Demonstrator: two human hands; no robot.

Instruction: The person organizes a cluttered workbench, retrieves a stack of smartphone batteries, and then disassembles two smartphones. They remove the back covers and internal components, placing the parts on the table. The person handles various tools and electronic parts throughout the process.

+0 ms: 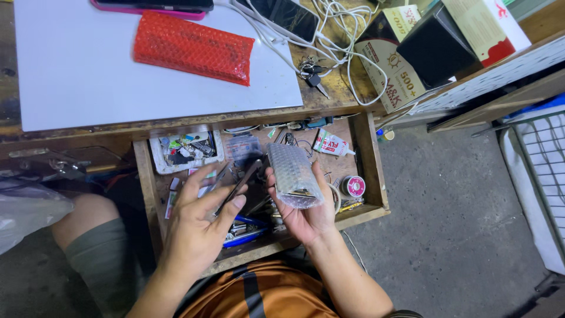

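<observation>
Your right hand [306, 212] has its grip clamped around a clear bubble-wrap pouch [294, 175], held above the open drawer [369, 162]. Your left hand [197, 227] pinches a thin dark flat piece [240, 185] between thumb and fingers, its end close beside the pouch. Risk: the pouch looks slippery, and a loose hold could drop either item into the drawer's clutter of small parts. The wooden table [332, 88] carries a white sheet [118, 76], a red pouch [193, 47], keys [312, 73] and white cables [335, 29]. Bare concrete floor [459, 218] lies beside you.
</observation>
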